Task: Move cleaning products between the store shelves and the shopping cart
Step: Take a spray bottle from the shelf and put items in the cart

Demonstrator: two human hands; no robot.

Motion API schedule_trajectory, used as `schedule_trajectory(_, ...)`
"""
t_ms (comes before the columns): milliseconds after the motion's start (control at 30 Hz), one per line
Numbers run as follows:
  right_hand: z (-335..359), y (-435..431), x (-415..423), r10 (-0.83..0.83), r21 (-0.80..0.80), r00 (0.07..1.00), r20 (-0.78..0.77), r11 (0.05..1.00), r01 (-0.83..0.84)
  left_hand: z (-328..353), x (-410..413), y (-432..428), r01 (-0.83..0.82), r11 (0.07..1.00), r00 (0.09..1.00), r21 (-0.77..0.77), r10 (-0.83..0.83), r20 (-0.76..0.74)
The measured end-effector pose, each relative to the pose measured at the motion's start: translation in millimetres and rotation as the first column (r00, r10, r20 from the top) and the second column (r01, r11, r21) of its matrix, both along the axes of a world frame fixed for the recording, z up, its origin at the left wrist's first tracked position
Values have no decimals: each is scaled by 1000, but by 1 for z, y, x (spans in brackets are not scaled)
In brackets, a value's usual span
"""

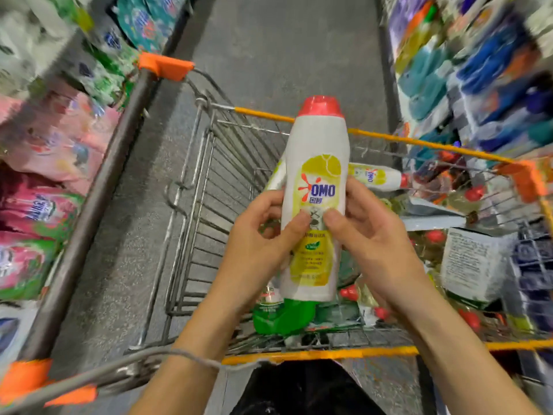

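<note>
Since its label faces the wearer, the white OMO bottle [316,163] seems held upright for reading. The left hand [260,238] and right hand [371,238] clasp its lower half from either side, thumbs on the front, above the near edge of the cart [329,352]. Beyond, a second bottle [375,176] lies toward the far rim.

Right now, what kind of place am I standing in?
Most likely a supermarket aisle for laundry and cleaning goods. The left hand and right hand hold a white OMO bottle over a wire shopping cart carrying more products, and stacked colourful packs line both sides.
</note>
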State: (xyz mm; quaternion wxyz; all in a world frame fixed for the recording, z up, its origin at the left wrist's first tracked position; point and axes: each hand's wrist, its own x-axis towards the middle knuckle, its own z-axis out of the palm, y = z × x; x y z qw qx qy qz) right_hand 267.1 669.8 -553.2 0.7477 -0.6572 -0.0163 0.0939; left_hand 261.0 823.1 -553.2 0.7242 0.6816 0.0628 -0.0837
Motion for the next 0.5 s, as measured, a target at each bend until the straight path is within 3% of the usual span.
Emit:
schedule_trajectory(100,26,-10,-8,-104,8,992,72,995,104,27,6,-7,80,993,993,84,-87,84)
schedule_trajectory(267,69,-34,-32,-245,2,958,148,969,248,73,8,-33,253,965,955,63,-260,140)
schedule_trajectory(500,141,-93,-96,-509,32,824,248,855,518,138,-6,-110,541,839,800,47,-532,278)
